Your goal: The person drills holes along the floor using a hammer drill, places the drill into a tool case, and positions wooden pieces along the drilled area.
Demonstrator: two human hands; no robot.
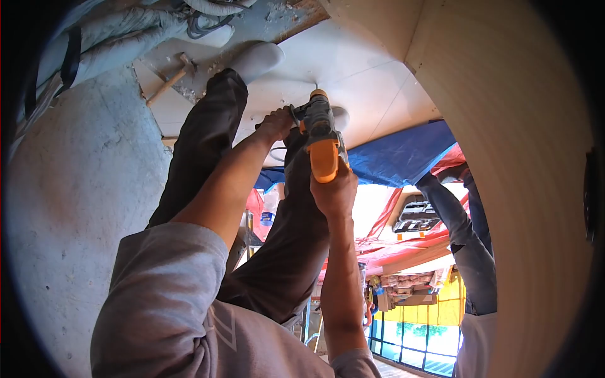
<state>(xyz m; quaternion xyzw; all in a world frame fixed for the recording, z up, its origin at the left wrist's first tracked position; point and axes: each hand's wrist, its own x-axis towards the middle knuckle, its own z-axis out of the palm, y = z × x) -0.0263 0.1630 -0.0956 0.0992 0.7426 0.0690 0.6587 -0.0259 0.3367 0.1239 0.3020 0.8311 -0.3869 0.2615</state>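
Note:
An orange and grey power drill (322, 135) points toward the top of the head view. Its thin bit reaches the pale board underfoot; whether the tip has entered it I cannot tell. My right hand (334, 192) is wrapped round the rear grip, behind the orange housing. On the drill's left side, my left hand (276, 125) is closed round the black side handle near the chuck. Both of my arms stretch out from grey sleeves. My dark-trousered legs stand either side, with one grey-covered foot (258, 61) on the pale board (372, 94) and the other partly behind the drill.
A hammer (169, 85) lies left of my foot. Wrapped pipes (120, 41) run along the upper left. A large wooden panel (523, 189) fills the right side. Beyond are a blue tarp (403, 151), an open tool case (416, 214) and another person's legs (469, 252).

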